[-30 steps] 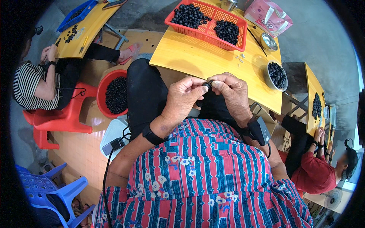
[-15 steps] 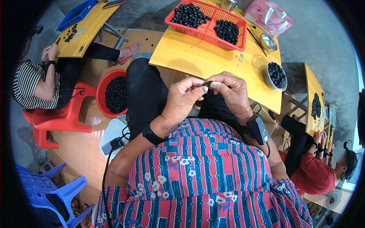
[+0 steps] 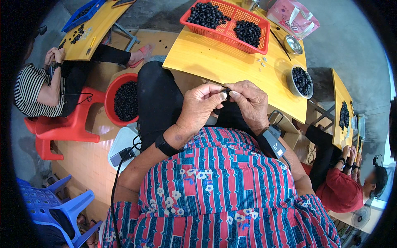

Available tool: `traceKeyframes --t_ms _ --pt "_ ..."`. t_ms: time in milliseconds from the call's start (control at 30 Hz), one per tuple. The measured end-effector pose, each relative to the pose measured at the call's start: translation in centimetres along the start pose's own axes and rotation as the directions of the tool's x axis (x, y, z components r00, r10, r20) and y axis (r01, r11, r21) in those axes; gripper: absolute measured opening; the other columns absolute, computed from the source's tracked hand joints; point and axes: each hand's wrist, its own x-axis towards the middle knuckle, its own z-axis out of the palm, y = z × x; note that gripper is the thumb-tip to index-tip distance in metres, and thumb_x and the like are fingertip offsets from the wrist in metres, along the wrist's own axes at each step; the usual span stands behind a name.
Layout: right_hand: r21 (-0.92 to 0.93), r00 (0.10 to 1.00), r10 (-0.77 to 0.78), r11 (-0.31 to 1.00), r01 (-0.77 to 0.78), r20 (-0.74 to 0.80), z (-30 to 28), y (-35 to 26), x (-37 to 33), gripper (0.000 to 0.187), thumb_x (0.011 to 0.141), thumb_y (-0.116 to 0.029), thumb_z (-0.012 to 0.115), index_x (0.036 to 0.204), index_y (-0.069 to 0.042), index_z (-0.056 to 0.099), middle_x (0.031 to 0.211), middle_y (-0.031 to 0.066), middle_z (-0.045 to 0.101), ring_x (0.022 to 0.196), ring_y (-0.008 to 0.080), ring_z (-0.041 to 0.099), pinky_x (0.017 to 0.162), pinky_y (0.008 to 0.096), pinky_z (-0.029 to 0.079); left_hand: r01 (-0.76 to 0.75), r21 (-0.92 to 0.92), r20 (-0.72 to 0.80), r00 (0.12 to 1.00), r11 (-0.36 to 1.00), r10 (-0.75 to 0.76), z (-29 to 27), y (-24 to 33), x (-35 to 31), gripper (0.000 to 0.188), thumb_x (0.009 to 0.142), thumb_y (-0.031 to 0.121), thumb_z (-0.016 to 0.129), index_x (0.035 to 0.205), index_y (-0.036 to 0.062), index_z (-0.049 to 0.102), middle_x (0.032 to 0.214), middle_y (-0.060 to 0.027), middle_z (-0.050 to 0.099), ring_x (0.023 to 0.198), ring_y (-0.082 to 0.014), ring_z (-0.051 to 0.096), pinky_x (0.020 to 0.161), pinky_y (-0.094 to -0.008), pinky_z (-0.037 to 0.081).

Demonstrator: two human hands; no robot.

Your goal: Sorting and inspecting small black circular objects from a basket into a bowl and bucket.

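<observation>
Over my lap, just off the near edge of the yellow table [image 3: 198, 56], my hands meet fingertip to fingertip. A small black piece [image 3: 226, 91], mostly covered by the fingers, is pinched between the thumb and fingers of my left hand [image 3: 197, 106]. My right hand [image 3: 250, 103] is closed in a pinch against the same piece from the other side, thumb pressed close to the left thumb. The exact kind of piece is too small and hidden to make out. Another dark bit shows below my left fingers.
On the table stand a red two-part basket [image 3: 225, 38] of black ring-like parts, a bowl [image 3: 292, 87] of more, a metal dish [image 3: 292, 44], small pale pieces [image 3: 262, 62] and a pink bag [image 3: 292, 18]. A red tub [image 3: 108, 101] is left of my leg. People sit at both sides.
My right hand has turned slightly, its wrist shifting inward and its fingers curling more over the piece. My left hand stays nearly in place.
</observation>
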Motion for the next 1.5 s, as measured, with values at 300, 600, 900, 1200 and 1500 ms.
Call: traceKeyframes --t_ms 300,600,900,1200,1500 --pt "0.212 0.983 0.172 0.960 -0.181 0.057 -0.3 -0.2 0.2 0.014 0.085 -0.005 0.061 0.095 0.001 0.068 0.074 0.0060 0.062 0.067 0.0110 0.056 0.061 0.0232 0.046 -0.088 0.050 -0.020 0.996 0.995 0.089 0.2 -0.4 0.1 0.017 0.085 0.010 0.064 0.098 -0.0010 0.062 0.079 -0.0019 0.061 0.068 -0.0056 0.056 0.060 -0.0179 0.048" --pt "0.662 0.831 0.448 0.518 -0.541 0.329 -0.5 0.6 0.6 0.014 0.085 -0.009 0.063 0.093 0.001 0.064 0.075 0.0045 0.061 0.067 0.0113 0.058 0.066 0.0257 0.051 -0.097 0.055 0.017 0.995 0.994 0.097 -0.1 -0.1 0.1 0.016 0.086 0.007 0.061 0.100 -0.0013 0.062 0.084 -0.0041 0.064 0.072 -0.0079 0.058 0.068 -0.0209 0.049" --pt "0.618 0.700 0.409 0.334 -0.712 0.585 -1.0 0.7 0.9 0.028 0.091 -0.025 0.054 0.088 0.001 0.062 0.074 0.0041 0.059 0.063 0.0105 0.055 0.068 0.0332 0.057 -0.301 0.149 0.016 0.953 0.942 0.303 -0.3 -0.2 0.3 0.019 0.081 0.000 0.064 0.100 -0.0031 0.064 0.090 -0.0049 0.059 0.080 -0.0086 0.059 0.068 -0.0197 0.049" --pt "0.623 0.696 0.419 0.318 -0.714 0.583 -0.9 1.1 0.9 0.027 0.091 -0.024 0.056 0.087 0.002 0.061 0.072 0.0025 0.055 0.060 0.0086 0.051 0.062 0.0287 0.056 -0.335 0.276 0.043 0.941 0.901 0.337 -0.6 -0.2 0.3 0.021 0.081 -0.002 0.063 0.102 -0.0003 0.065 0.085 -0.0033 0.055 0.076 -0.0093 0.059 0.066 -0.0198 0.048" --pt "0.548 0.723 0.444 0.472 -0.691 0.529 -0.8 -0.2 0.8 0.023 0.092 -0.022 0.054 0.095 0.001 0.059 0.077 0.0029 0.058 0.063 0.0086 0.054 0.065 0.0260 0.052 -0.307 0.271 0.106 0.952 0.912 0.288 -1.0 -1.1 0.5 0.030 0.083 0.001 0.063 0.113 -0.0010 0.059 0.085 -0.0029 0.056 0.074 -0.0073 0.058 0.063 -0.0191 0.048"
